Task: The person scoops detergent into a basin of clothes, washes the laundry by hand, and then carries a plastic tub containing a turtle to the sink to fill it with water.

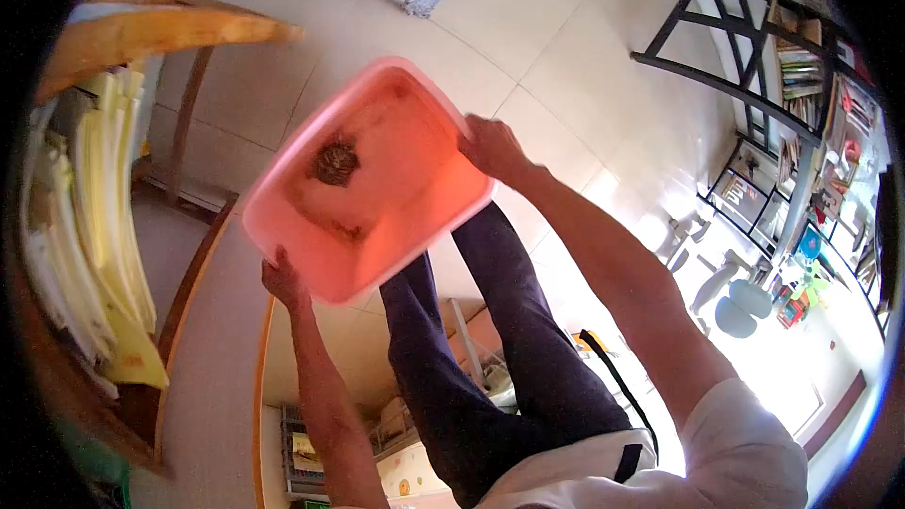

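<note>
While the pink tub (410, 203) is off the ground: it is held between both hands, in front of the dark trousers (514, 297) and above the tiled floor (556, 47), its opening facing the head camera.
Left hand (286, 285): closed on the rim at the near left corner, thumb at the lip; the other fingers are largely hidden by the tub.
Right hand (495, 149): curled about the rim on the opposite side, farther from the body; it grips the tub and nothing else.
Grip: the two holds sit nearly across from each other, which should share the weight well; firm, even pressure at both would stop the tub twisting.
Dark lump (336, 162): lies on the tub's bottom, left of its middle, among brown residue (351, 229). It is too blurred to say what it is, so best treated as loose and liable to slide.
Tilt: hard to judge through this curved lens; both ends of the rim are best raised or lowered together, slowly.
Wooden frame (174, 33): stands to the left beside yellowed papers (123, 198); a little care on that side would avoid a knock.
Trousers: just beside the tub's near edge, so small steps suit.
</note>
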`<state>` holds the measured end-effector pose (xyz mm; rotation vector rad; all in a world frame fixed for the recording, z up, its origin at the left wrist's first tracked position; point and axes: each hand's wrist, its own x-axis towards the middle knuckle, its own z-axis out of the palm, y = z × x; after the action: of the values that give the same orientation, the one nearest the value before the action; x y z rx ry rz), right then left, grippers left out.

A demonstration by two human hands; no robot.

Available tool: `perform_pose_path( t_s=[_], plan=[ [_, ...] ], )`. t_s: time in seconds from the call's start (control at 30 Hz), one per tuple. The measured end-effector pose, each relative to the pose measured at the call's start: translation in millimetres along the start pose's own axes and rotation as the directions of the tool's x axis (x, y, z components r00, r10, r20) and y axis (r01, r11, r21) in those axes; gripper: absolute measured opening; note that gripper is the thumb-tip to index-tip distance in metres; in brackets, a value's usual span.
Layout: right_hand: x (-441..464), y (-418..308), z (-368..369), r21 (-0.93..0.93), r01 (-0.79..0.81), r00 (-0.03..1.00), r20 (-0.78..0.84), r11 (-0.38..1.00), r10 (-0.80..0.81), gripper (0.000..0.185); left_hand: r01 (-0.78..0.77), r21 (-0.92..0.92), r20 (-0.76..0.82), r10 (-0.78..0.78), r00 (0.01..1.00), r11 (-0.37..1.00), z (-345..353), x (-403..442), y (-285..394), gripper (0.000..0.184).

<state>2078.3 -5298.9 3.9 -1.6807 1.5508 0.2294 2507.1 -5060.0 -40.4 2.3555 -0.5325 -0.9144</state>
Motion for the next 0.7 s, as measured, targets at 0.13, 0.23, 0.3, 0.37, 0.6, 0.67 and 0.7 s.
perform_pose_path(
  t_s=[0.13, 0.23, 0.3, 0.37, 0.6, 0.67, 0.7],
  plan=[
    [-123.1, -12.9, -75.7, 0.159, -0.065, 0.987, -0.136, 0.985, 0.087, 0.024, -0.139, 0.049, 0.003, 0.139, 0.99, 0.989, -37.0, -76.9, 88.2, 0.05],
    [-204.5, -30.2, -134.1, 0.261, -0.142, 0.947, -0.245, 0.955, 0.208, 0.023, -0.179, 0.082, 0.056, 0.175, 0.983, 0.98, -56.7, -127.5, 166.3, 0.042],
    [-260.5, -29.2, -169.4, 0.321, -0.227, 0.917, -0.247, 0.919, 0.313, 0.024, -0.14, -0.121, 0.107, 0.153, 0.982, 0.983, -75.0, -168.6, 208.7, 0.034],
    [-318.9, -26.6, -190.3, 0.326, -0.175, 0.863, -0.403, 0.929, 0.304, 0.026, -0.172, -0.074, 0.153, 0.182, 0.971, 0.982, -97.1, -199.2, 240.7, 0.03],
    [-483.6, -46.5, -262.3, 0.557, -0.228, 0.637, -0.536, 0.799, 0.555, 0.027, -0.258, -0.26, 0.378, 0.344, 0.86, 0.93, -130.3, -270.1, 418.6, 0.033],
    [-521.4, -37.4, -253.9, 0.67, -0.105, 0.571, -0.564, 0.735, 0.596, 0.03, -0.348, -0.207, 0.448, 0.405, 0.797, 0.914, -142.8, -287.0, 451.0, 0.039],
    [-535.8, -39.4, -258.2, 0.682, -0.081, 0.534, -0.586, 0.726, 0.61, 0.03, -0.374, -0.167, 0.49, 0.406, 0.772, 0.912, -142.2, -288.1, 465.7, 0.041]
  ],
)
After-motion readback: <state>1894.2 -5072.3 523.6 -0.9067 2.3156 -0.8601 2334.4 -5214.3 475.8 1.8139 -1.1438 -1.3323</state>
